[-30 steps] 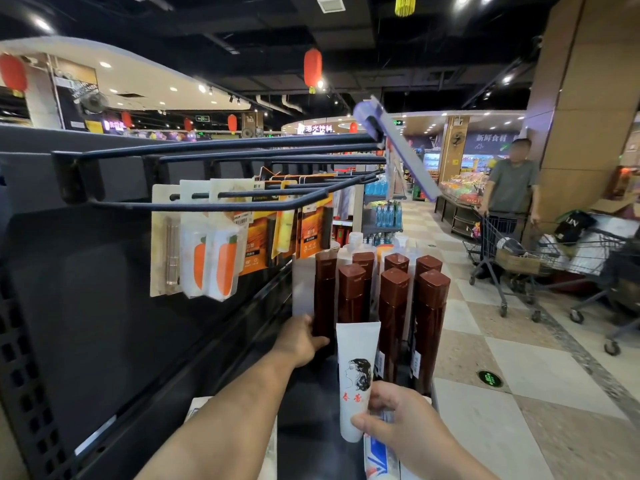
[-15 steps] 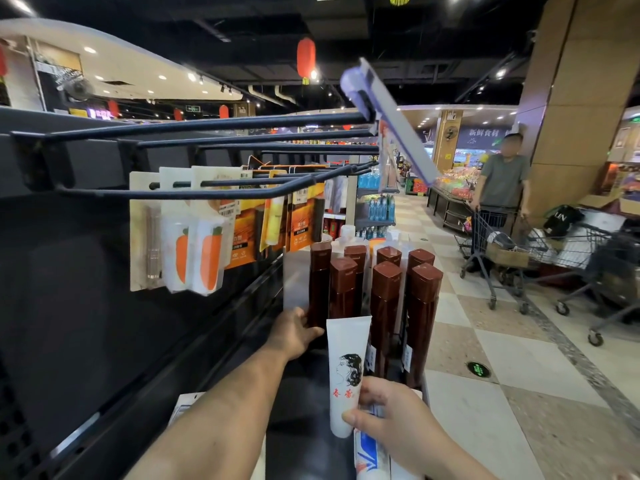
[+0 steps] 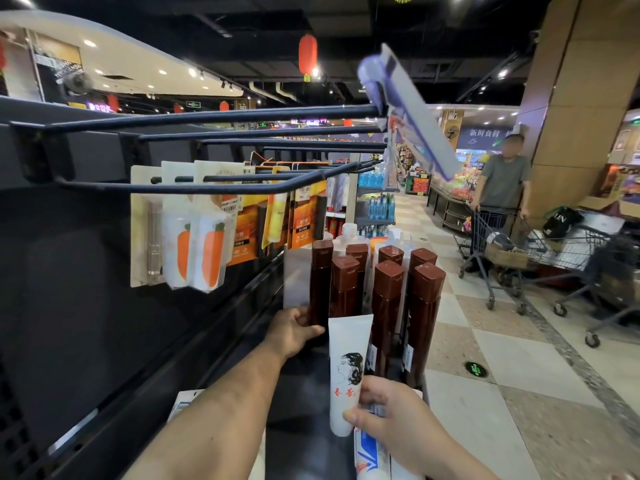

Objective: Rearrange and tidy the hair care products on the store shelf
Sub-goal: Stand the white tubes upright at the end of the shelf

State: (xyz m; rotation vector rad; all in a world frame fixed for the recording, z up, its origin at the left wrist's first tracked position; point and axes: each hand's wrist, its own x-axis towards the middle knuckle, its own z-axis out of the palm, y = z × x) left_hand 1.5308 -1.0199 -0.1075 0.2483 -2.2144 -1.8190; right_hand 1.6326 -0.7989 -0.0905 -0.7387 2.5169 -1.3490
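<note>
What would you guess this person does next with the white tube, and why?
Probably stand the white tube on the shelf in front of the brown bottles. The right hand holds it upright near its bottom, over bare shelf, while the left hand grips the leftmost brown bottle, apparently making room.

Single head-worn wide-angle view, close above shelf (image 3: 298,403), facing forward-down along aisle; no second view.
</note>
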